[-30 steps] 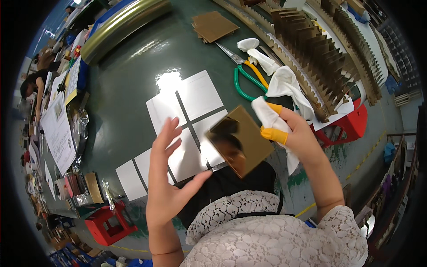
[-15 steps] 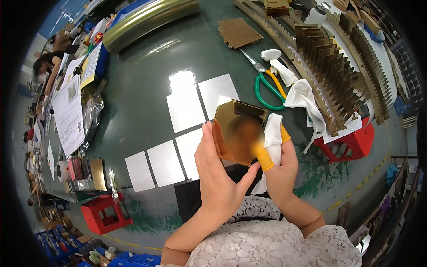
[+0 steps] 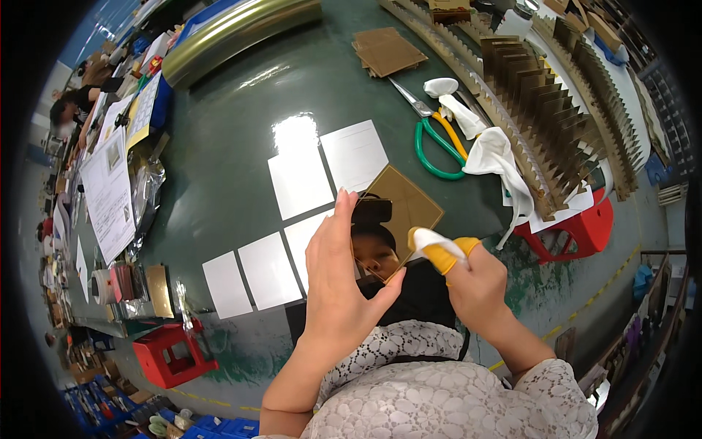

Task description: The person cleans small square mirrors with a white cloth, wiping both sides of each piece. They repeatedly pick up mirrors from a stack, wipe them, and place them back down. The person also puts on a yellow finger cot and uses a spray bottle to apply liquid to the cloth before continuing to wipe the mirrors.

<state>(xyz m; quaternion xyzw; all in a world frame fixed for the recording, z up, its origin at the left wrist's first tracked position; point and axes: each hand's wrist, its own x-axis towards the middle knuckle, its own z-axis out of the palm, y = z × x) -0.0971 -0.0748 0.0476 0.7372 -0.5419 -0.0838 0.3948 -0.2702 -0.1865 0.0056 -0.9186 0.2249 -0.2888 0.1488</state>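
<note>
My left hand (image 3: 333, 274) grips a square, glossy amber mirror plate (image 3: 411, 205) by its edges, fingers at its left side and thumb at its lower corner. The plate is tilted, with a dark reflection across its lower left part. My right hand (image 3: 479, 282), with yellow finger covers (image 3: 441, 257) on it, pinches a white cloth (image 3: 433, 238). The cloth is by the plate's lower right edge; whether it touches cannot be made out. White sheets (image 3: 272, 271) lie in rows on the green table beyond my left hand.
Green-handled scissors (image 3: 431, 146) and white cloths (image 3: 491, 152) lie to the right. Beyond them stand toothed racks (image 3: 530, 102) of upright brown plates. Brown square plates (image 3: 387, 53) are stacked at the back, near a gold film roll (image 3: 241, 38). Red stools (image 3: 164, 355) flank the table.
The plate has turned in my left hand, one corner now pointing up. My right hand has moved off the plate's face toward the lower right, the cloth bunched at its fingertips.
</note>
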